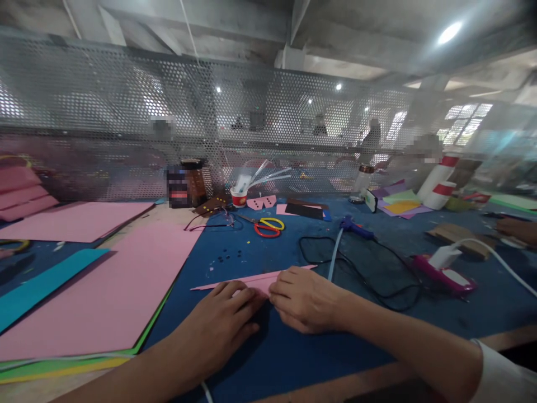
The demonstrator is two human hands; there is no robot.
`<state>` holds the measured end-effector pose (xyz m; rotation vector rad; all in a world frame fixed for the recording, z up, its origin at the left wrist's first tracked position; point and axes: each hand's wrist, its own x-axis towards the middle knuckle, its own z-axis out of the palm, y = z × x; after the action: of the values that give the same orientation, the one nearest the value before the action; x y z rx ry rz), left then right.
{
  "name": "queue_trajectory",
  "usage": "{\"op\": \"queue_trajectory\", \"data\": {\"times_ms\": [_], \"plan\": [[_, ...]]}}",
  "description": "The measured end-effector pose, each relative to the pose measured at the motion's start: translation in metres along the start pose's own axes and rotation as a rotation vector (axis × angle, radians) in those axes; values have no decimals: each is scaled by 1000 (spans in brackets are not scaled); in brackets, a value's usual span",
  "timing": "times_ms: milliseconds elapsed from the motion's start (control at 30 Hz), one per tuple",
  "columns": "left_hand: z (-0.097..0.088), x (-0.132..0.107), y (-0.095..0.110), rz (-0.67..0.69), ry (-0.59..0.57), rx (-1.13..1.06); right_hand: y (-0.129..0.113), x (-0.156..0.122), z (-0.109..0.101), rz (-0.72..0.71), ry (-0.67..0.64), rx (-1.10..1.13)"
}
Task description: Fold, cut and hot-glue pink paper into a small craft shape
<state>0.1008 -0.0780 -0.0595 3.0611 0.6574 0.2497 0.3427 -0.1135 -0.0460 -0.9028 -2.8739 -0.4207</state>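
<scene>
So, both hands are down on a pink strip (251, 279) at the near middle of the blue tabletop (293, 358), right in front of the person. The left hand (222, 322) lies palm down, fingers loose and a bit bent, tips pressing the strip's near edge. It isn't wrapped around anything. The right hand (302, 299) is curled over the strip's other half with its fingertips tucked out of sight, so I can't tell if it pinches the paper or just bears down on it. The two hands sit almost knuckle to knuckle, touching or nearly so. My read is that this pins the paper from both sides so it can't slide on the smooth top (thin paper loves to skate around).

The strip itself is long, narrow and pale pink. It tapers to a sharp point at the left end, and another thin tip pokes out past the right hand. A line runs along its length; it looks like a crease or a doubled edge, hard to say which. It lies flat.

Other stuff seems parked within reach but out of the way: red-and-yellow scissors (268, 226) farther back, a blue glue gun (356, 228) off to the right, and a big pink sheet (104, 291) on the left.
</scene>
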Motion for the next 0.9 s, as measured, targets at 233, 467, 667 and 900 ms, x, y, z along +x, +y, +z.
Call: {"op": "queue_trajectory", "data": {"times_ms": [233, 467, 667, 900], "plan": [[-3, -3, -3, -8, 42, -6, 3, -4, -2, 17, 25, 49], [-5, -4, -11, 39, 101, 41, 6, -7, 3, 50, 73, 104], [-13, -3, -8, 17, 36, 9, 11, -13, 5, 82, 84, 128], [-15, -3, -11, 7, -16, -12, 11, -11, 2, 61, 54, 116]]}}
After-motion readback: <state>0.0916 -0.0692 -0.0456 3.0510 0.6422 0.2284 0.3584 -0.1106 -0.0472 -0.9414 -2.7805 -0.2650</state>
